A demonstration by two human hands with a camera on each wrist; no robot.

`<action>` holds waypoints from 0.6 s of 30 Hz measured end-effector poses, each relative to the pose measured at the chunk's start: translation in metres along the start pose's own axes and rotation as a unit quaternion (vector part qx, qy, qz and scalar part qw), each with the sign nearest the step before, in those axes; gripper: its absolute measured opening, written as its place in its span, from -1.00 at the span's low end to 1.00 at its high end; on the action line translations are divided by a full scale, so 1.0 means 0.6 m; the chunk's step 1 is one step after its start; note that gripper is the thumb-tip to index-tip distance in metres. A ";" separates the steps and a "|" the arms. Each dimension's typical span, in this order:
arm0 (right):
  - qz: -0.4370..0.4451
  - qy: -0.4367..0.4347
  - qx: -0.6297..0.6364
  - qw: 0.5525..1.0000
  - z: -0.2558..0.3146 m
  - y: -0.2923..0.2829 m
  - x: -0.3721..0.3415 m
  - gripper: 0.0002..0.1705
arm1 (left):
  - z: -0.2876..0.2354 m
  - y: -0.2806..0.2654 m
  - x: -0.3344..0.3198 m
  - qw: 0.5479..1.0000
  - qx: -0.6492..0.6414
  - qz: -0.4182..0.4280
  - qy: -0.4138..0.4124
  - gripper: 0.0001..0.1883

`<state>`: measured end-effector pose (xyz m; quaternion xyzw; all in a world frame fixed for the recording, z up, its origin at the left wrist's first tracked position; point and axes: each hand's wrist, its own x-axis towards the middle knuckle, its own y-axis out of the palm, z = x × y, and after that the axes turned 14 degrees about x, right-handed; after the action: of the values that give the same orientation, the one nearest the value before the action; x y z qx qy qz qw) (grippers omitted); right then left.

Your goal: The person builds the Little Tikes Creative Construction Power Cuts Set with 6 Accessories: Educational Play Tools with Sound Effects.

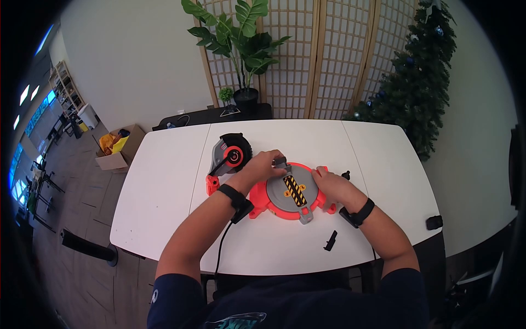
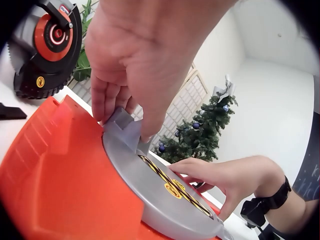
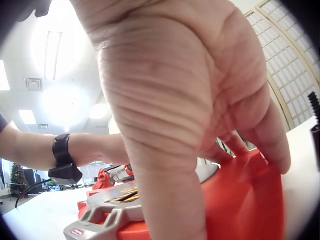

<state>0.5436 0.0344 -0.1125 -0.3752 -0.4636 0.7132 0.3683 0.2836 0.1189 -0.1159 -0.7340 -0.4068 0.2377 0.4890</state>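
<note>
A toy saw base lies on the white table, with a red body and a round grey turntable bearing a black-and-yellow striped strip. At the turntable's far edge, my left hand pinches a raised grey bracket between thumb and fingers. My right hand grips the base's red right side, with the thumb toward me and the fingers beyond. Left of the base sits the toy saw head, grey and black with a red round centre. Part of the bracket is hidden by the left fingers.
A slim black piece lies in front of the base. A small black ridged part stands beyond the right hand, and a black object sits at the table's right edge. Behind the table are a potted plant and a decorated tree.
</note>
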 end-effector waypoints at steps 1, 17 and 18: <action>0.000 0.000 0.000 1.000 0.002 -0.001 0.000 0.35 | -0.001 -0.003 0.003 1.000 0.000 0.000 0.000 -0.45; 0.013 0.022 0.005 1.000 0.009 -0.009 -0.004 0.42 | -0.008 0.019 0.042 0.995 -0.035 0.080 0.043 -0.48; 0.016 0.023 0.006 1.000 0.010 -0.009 -0.004 0.42 | -0.006 0.021 0.043 0.995 -0.034 0.080 0.044 -0.49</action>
<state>0.5405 0.0320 -0.1053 -0.3963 -0.4453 0.7128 0.3695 0.3052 0.1360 -0.1246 -0.7902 -0.3329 0.2290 0.4608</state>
